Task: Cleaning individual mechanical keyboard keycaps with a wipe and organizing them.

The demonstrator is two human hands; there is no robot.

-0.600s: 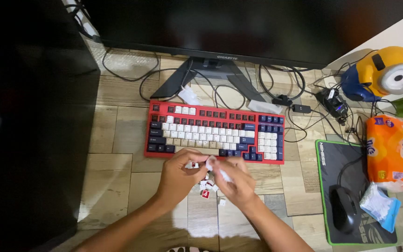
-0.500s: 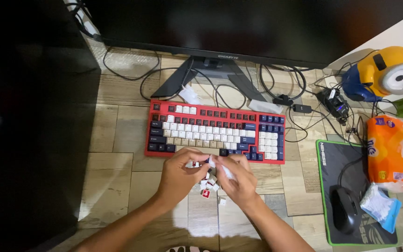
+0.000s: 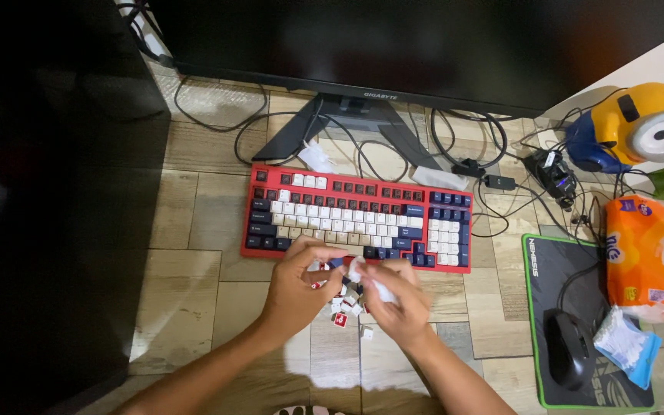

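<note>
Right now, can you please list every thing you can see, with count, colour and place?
keyboard: one, red with white and navy keys, centre
loose keycaps: several, red and white, below keyboard
monitor: one, black, top
cables: several, black, behind keyboard
mouse: one, black, on mat
mouse mat: one, black with green edge, right
tissue pack: one, orange, far right
round toy: one, yellow and blue, upper right
left hand: pinching a small keycap
right hand: holding a white wipe

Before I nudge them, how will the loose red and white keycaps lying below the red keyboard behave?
The small red and white keycaps look light and rigid, so they would probably skitter and scatter on the smooth wood-pattern desk. Being boxy, they likely tumble rather than roll.
</note>
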